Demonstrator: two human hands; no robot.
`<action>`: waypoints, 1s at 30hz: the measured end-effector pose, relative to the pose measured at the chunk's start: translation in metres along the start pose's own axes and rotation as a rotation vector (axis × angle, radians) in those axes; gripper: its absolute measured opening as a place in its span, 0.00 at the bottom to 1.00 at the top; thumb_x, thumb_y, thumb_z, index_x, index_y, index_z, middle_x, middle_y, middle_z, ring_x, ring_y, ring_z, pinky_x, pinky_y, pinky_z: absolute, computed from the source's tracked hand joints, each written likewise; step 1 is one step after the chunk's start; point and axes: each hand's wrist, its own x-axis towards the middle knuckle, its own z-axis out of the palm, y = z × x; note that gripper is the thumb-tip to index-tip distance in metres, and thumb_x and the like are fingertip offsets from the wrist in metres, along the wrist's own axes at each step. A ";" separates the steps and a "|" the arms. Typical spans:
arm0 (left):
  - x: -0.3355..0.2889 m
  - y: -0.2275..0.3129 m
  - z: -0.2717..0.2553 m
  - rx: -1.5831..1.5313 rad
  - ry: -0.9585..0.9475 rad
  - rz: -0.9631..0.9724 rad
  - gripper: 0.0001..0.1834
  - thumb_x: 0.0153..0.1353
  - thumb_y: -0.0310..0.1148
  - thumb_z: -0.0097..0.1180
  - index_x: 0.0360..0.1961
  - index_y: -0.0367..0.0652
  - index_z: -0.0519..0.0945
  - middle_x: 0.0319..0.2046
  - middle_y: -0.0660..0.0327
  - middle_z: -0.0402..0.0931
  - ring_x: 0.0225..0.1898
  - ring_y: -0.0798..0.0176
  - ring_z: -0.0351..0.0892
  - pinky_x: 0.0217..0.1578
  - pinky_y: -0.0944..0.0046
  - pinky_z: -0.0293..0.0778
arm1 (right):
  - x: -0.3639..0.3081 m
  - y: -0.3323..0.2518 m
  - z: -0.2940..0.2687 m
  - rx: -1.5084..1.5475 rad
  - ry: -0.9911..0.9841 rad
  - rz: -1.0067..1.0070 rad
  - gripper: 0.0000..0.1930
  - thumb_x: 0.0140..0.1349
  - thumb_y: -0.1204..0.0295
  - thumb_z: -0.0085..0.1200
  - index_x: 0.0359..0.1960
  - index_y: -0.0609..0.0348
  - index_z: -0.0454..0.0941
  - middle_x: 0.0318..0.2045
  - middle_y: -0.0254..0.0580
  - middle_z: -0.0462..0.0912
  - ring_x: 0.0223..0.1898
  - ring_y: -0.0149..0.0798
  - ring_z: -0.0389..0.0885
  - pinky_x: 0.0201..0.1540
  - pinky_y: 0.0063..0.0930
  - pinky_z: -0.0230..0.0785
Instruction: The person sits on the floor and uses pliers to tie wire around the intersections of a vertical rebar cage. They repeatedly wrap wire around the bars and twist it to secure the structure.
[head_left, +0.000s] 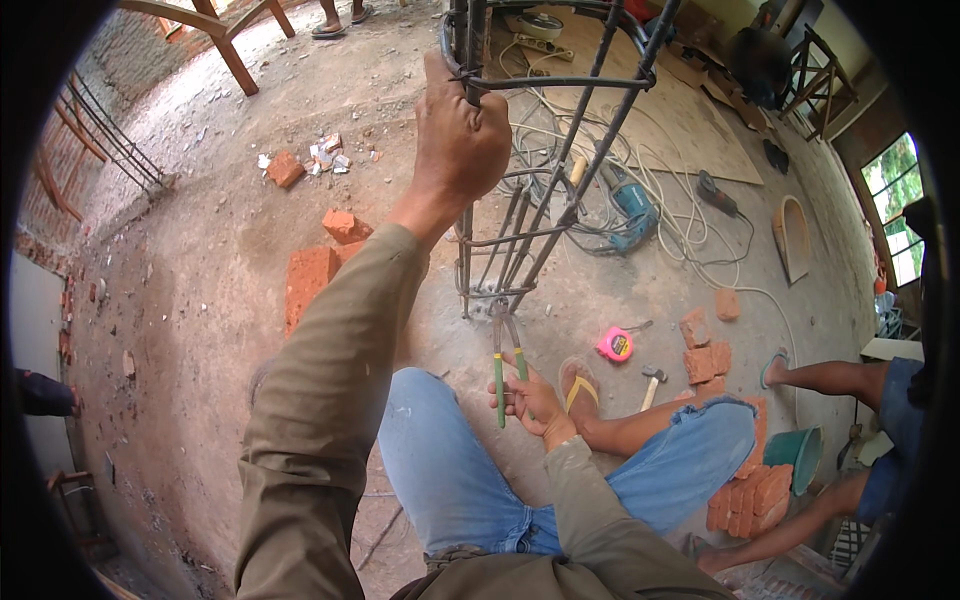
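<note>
A tall cage of steel rebar (568, 215), tied with square stirrups, rises from the floor in front of me. My left hand (460, 140) is raised and closed around one of its upright bars, just below an upper stirrup. Lower down, my right hand (535, 400) grips a pair of pincers (499, 385) with green handles. The handles stand slightly apart, and the jaws are at the foot of the cage, by the lowest stirrup. Whether they bite on a tie wire is too small to tell.
A pink tape measure (617, 346) and a hammer (652, 385) lie right of the pincers. Beyond are a blue power drill (632, 205) and tangled cables. Bricks (310, 285) sit at left, more (750, 500) beside a green bucket (795, 455). Another person's leg (830, 375) is at right.
</note>
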 end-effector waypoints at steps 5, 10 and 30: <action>0.000 0.003 0.001 -0.100 0.054 -0.042 0.12 0.60 0.31 0.42 0.39 0.33 0.71 0.43 0.34 0.70 0.45 0.36 0.73 0.46 0.41 0.66 | -0.016 -0.048 -0.007 -0.389 0.072 0.027 0.39 0.57 0.66 0.69 0.66 0.62 0.60 0.32 0.42 0.81 0.28 0.33 0.83 0.21 0.20 0.62; 0.000 0.007 0.000 -0.051 0.140 0.131 0.12 0.59 0.27 0.44 0.44 0.34 0.65 0.27 0.43 0.74 0.31 0.37 0.76 0.35 0.43 0.70 | -0.026 -0.087 0.001 -1.384 0.311 -0.136 0.39 0.53 0.66 0.67 0.65 0.64 0.62 0.34 0.49 0.80 0.32 0.40 0.83 0.26 0.32 0.69; 0.000 0.016 0.000 -0.226 0.140 -0.030 0.13 0.59 0.27 0.44 0.44 0.32 0.70 0.25 0.48 0.71 0.31 0.50 0.73 0.37 0.53 0.70 | 0.001 -0.021 0.002 -0.486 0.204 0.086 0.16 0.69 0.61 0.54 0.48 0.61 0.75 0.32 0.42 0.81 0.32 0.41 0.84 0.30 0.38 0.79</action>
